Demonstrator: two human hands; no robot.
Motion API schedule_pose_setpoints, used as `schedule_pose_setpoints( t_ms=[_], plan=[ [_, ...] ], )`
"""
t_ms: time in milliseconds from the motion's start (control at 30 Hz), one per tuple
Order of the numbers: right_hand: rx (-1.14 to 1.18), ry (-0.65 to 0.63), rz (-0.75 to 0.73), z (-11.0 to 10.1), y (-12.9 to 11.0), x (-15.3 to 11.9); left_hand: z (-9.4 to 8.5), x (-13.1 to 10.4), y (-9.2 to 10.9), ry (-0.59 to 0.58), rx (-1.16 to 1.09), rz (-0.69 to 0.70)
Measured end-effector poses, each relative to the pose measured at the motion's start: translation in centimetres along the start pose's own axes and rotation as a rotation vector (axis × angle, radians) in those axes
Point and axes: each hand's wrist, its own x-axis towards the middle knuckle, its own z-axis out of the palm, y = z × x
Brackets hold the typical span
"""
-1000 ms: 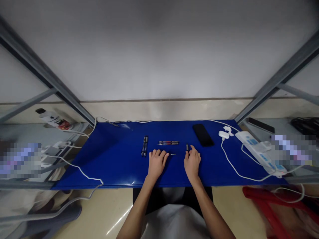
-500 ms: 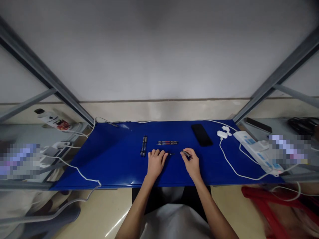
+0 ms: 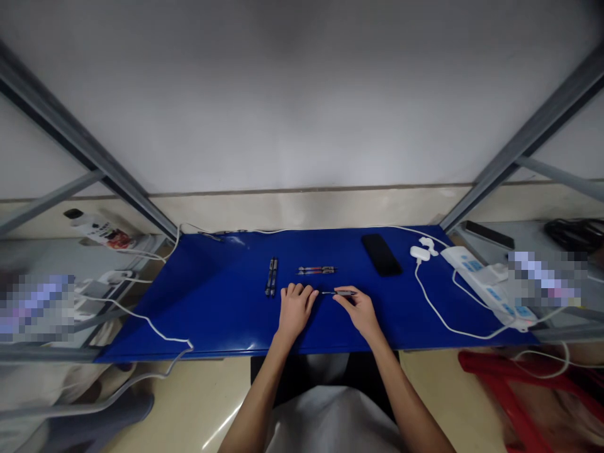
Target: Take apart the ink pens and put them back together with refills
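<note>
Where the two hands meet just below the centre of the frame, I log a pen cap (image 3: 346,292), small and dark, pinched in the fingertips of my right hand (image 3: 359,309). Its long axis runs level across the frame, its open end pointing left toward a thin pen tip (image 3: 326,292) that sticks out from under my left hand (image 3: 295,308). Cap and tip lie on one line, close together; I cannot tell whether they touch. Left hand: palm down on the blue table top (image 3: 226,308), fingers curled loosely, covering the pen body so I cannot tell how firmly it grips.

Further items on the blue surface: a pair of dark pens (image 3: 271,275), side by side, long axis running up-frame, left of centre; a pair of red-marked pens (image 3: 317,270), lying level, above the hands; a black phone (image 3: 381,255) to the upper right; a white power strip (image 3: 481,277) at the right edge.
</note>
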Motion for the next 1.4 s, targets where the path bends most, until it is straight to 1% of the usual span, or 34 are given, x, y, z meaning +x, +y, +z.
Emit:
schedule_pose_setpoints(
  t_ms=[233, 400, 533, 600, 700, 767, 867, 933, 1000, 1100, 1200, 1300, 1400],
  plan=[
    [-0.016, -0.087, -0.048, 0.1, -0.4, 0.2, -0.3, 0.0, 0.1, -0.064, -0.044, 0.079],
    [0.006, -0.093, -0.059, 0.0, -0.3, 0.3, -0.3, 0.0, 0.2, -0.106, -0.042, 0.125],
    [-0.019, -0.160, -0.103, 0.6, -0.5, 0.3, -0.4, -0.1, 0.4, -0.132, -0.034, 0.164],
    [-0.028, -0.166, -0.096, 1.1, -0.8, 0.3, -0.6, -0.1, 0.5, -0.138, -0.064, 0.181],
    [-0.030, -0.141, -0.065, 1.6, -1.1, 0.4, -0.9, -0.2, 0.6, -0.149, -0.093, 0.205],
    [-0.045, -0.140, -0.053, 1.7, -1.2, 0.5, -0.9, -0.3, 0.6, -0.154, -0.074, 0.233],
    [-0.100, -0.180, -0.071, 1.6, -1.2, 0.4, -0.7, -0.3, 0.5, -0.127, -0.027, 0.260],
    [-0.147, -0.173, -0.104, 1.5, -1.1, 0.3, -0.4, -0.3, 0.4, -0.105, 0.002, 0.253],
    [-0.157, -0.118, -0.111, 1.5, -0.8, 0.1, -0.3, -0.3, 0.3, -0.092, 0.024, 0.208],
    [-0.107, -0.038, -0.096, 1.4, -0.3, 0.0, -0.3, -0.2, 0.3, -0.090, 0.034, 0.131],
    [-0.098, -0.032, -0.123, 1.2, 0.0, -0.1, -0.5, -0.2, 0.4, -0.098, 0.014, 0.136],
    [-0.131, -0.032, -0.131, 1.1, 0.1, -0.1, -0.7, -0.2, 0.4, -0.103, -0.010, 0.158],
    [-0.192, -0.036, -0.142, 1.2, -0.1, -0.1, -0.6, -0.2, 0.3, -0.105, 0.000, 0.140]
  ],
)
